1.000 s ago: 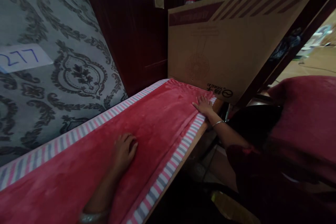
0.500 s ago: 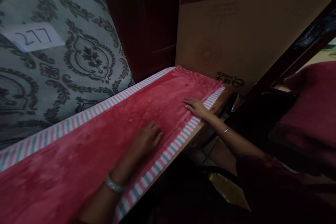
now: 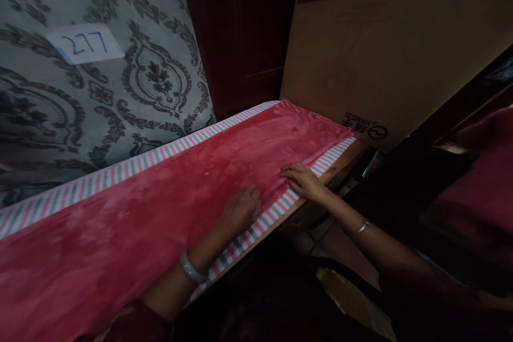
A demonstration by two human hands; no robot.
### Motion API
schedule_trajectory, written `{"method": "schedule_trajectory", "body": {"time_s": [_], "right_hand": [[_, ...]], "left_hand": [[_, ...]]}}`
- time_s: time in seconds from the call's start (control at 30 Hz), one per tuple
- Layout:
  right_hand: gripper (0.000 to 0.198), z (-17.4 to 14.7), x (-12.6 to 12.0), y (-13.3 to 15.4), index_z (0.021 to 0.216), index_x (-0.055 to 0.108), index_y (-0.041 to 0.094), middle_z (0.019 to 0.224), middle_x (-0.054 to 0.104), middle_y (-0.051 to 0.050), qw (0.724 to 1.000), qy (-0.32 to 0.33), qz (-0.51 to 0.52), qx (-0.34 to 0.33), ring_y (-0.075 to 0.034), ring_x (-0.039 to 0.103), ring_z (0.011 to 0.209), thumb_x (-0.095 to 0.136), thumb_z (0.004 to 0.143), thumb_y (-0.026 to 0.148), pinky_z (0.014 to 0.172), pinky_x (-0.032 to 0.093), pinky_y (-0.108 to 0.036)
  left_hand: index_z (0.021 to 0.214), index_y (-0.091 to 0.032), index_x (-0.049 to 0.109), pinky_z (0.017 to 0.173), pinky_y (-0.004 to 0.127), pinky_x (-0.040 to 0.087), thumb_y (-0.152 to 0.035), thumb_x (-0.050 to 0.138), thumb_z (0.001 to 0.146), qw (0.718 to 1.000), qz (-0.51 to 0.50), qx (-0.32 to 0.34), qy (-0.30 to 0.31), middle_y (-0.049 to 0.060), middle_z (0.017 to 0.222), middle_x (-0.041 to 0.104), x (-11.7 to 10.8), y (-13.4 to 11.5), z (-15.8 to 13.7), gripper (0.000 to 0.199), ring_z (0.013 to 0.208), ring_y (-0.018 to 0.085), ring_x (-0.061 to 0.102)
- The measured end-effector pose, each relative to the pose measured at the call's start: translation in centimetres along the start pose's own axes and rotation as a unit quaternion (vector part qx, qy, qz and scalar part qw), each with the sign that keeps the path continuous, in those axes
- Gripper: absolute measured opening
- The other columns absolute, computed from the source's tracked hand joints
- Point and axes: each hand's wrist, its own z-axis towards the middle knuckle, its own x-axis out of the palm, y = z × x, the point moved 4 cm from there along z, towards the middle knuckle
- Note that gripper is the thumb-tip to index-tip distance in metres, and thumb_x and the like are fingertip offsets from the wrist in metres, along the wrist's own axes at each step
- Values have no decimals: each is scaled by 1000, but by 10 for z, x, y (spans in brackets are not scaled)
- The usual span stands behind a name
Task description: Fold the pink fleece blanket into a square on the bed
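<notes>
A long strip of red plush cloth [image 3: 188,181] lies over a striped pink, grey and white sheet [image 3: 124,168] on a wooden-edged surface. My left hand [image 3: 242,207] is closed, its fingers curled down at the near edge of the plush cloth; the fingertips are partly hidden. Farther along the same edge, my right hand [image 3: 302,179] has its fingers bent over the cloth, with the thumb low beside the striped border. The cloth creases slightly between the two hands.
Behind the far end stands a large cardboard box [image 3: 388,53], beside a dark red panel [image 3: 240,26]. A patterned wall [image 3: 156,80] with a paper marked 277 [image 3: 86,44] borders the left side. Red fabric [image 3: 481,181] hangs at the right.
My left hand has moved forward and right to the cloth's near edge. The right hand has gone from nearly flat to bent fingers at the edge. The view has shifted slightly left.
</notes>
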Motion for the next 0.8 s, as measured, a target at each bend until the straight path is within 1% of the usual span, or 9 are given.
{"method": "schedule_trajectory", "body": {"time_s": [0.2, 0.27, 0.33, 0.4, 0.5, 0.57, 0.63, 0.7, 0.8], "right_hand": [[31, -4, -5, 8, 104, 73, 20, 102, 70, -13, 999, -13, -42, -11, -26, 64, 94, 43, 98, 23, 83, 51, -41], [30, 0, -9, 12, 104, 74, 20, 103, 71, -12, 999, -11, -33, -11, -26, 65, 96, 45, 98, 27, 86, 51, -42], [33, 8, -11, 17, 113, 73, 22, 113, 71, -12, 999, -11, -34, -1, -27, 64, 106, 44, 101, 34, 95, 50, -45], [40, 14, -6, 22, 131, 66, 24, 133, 64, -12, 999, -1, -53, 13, -29, 56, 126, 44, 101, 40, 106, 44, -50], [53, 17, 15, 25, 148, 52, 28, 155, 46, -11, 993, 60, -97, 29, -34, 38, 145, 45, 100, 47, 114, 34, -60], [53, 14, 29, 20, 150, 49, 31, 158, 42, -10, 987, 104, -111, 42, -35, 36, 147, 45, 100, 49, 113, 34, -63], [52, 13, 36, 12, 149, 50, 33, 158, 42, -10, 985, 128, -105, 52, -34, 38, 146, 46, 99, 49, 112, 36, -62], [50, 20, 37, 5, 145, 56, 30, 153, 49, -11, 987, 130, -79, 51, -33, 42, 144, 45, 100, 49, 112, 39, -60], [51, 48, 34, 2, 141, 60, 21, 147, 55, -14, 994, 96, -40, 34, -30, 44, 142, 36, 103, 44, 117, 36, -54]], "left_hand": [[102, -16, 65, 90, 39, 50, -19, 47, 94, 999, -31, 15, 20, 12, 104, 67, 2, -5, -4, 20, 101, 26, 61], [101, -17, 66, 86, 37, 51, -22, 51, 92, 996, -81, 26, 28, 11, 102, 68, -5, -1, -3, 18, 96, 23, 62], [102, -18, 67, 86, 35, 52, -25, 48, 95, 991, -126, 37, 18, 10, 103, 70, -17, 8, -3, 21, 94, 21, 64], [118, -19, 66, 101, 41, 48, -29, 47, 97, 993, -113, 24, -15, 13, 123, 68, -29, 23, -6, 31, 113, 24, 61], [145, -20, 51, 119, 60, 25, -40, 54, 94, 999, -26, -21, -25, 16, 157, 43, -31, 44, -21, 54, 148, 35, 33], [151, -24, 45, 121, 64, 17, -45, 54, 95, 999, -3, -35, 4, 14, 163, 35, -21, 52, -31, 60, 153, 36, 22], [152, -27, 43, 121, 64, 16, -47, 50, 96, 999, -10, -33, 23, 12, 163, 34, -11, 55, -38, 60, 154, 34, 21], [152, -27, 44, 121, 64, 19, -49, 51, 96, 999, -30, -30, 26, 12, 164, 34, -8, 56, -38, 61, 153, 34, 23], [150, -24, 46, 121, 60, 23, -46, 52, 96, 997, -44, -66, 9, 14, 163, 35, -20, 66, -26, 59, 152, 33, 27]]}}
